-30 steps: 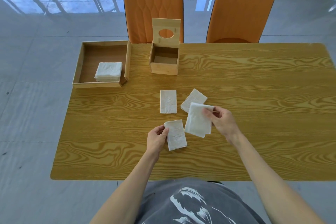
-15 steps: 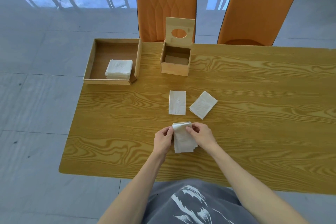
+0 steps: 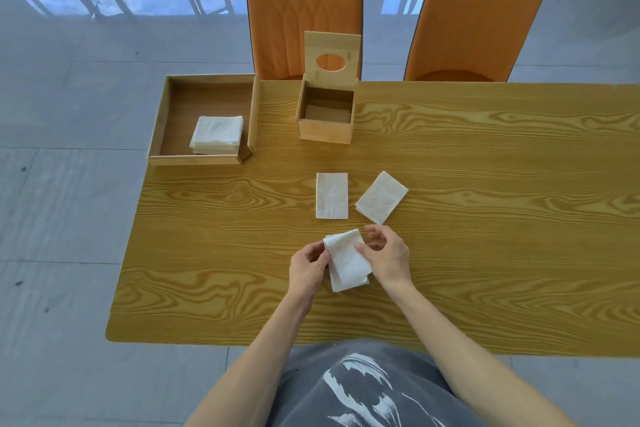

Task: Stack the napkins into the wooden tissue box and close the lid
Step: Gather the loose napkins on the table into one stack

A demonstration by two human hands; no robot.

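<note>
White folded napkins [image 3: 347, 262], 2 overlapped, pinched between left hand [image 3: 309, 266] and right hand [image 3: 387, 258], low over table [image 3: 485, 218]. Square edges first. 2 loose napkins [image 3: 331, 195] beyond. Wooden tissue box [image 3: 325, 114] at far edge, lid [image 3: 332, 54] upright, interior seems empty.

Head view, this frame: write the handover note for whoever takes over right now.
Left hand and right hand together hold a small napkin stack low over the table.
Two folded napkins lie loose just beyond it; another pile sits in the wooden tray.
Tissue box stands open, lid upright, no napkins visible inside.
Left: gather the napkins, load the box, close the lid.
</note>
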